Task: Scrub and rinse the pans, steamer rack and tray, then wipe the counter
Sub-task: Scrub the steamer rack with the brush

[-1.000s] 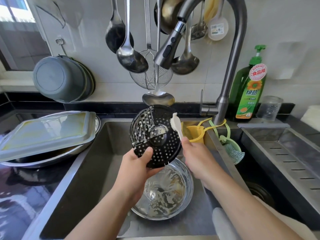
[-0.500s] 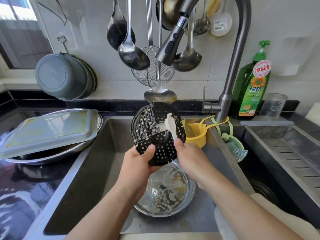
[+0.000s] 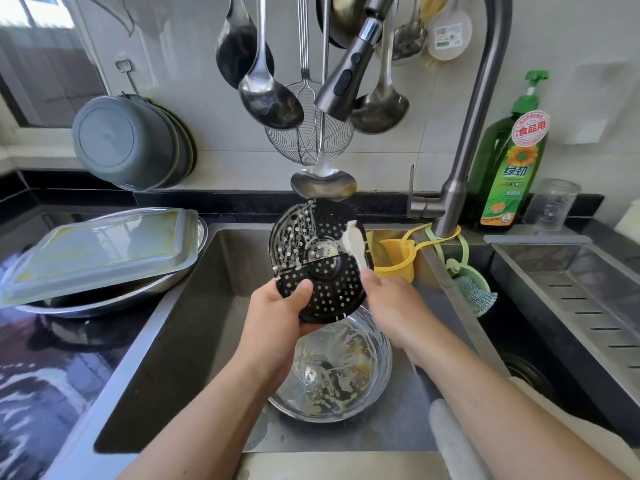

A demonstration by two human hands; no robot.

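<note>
Holding the black perforated round steamer rack point(image 3: 320, 261) tilted upright above the steel sink basin point(image 3: 194, 306), the left hand point(image 3: 277, 317) has its fingers clamped on the rack's near edge, thumb on the face. Right hand point(image 3: 391, 299) fingers are curled round a white brush point(image 3: 353, 244) whose head touches the rack's right side. Suds streak the rack's far-left part. A soapy steel pan point(image 3: 332, 368) sits below in the basin. A rectangular tray point(image 3: 100, 251) lies inverted over a steel bowl point(image 3: 104, 299) on the left worktop.

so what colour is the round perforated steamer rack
Black, streaked with white suds: the round perforated steamer rack, clearest in the head view.
</note>
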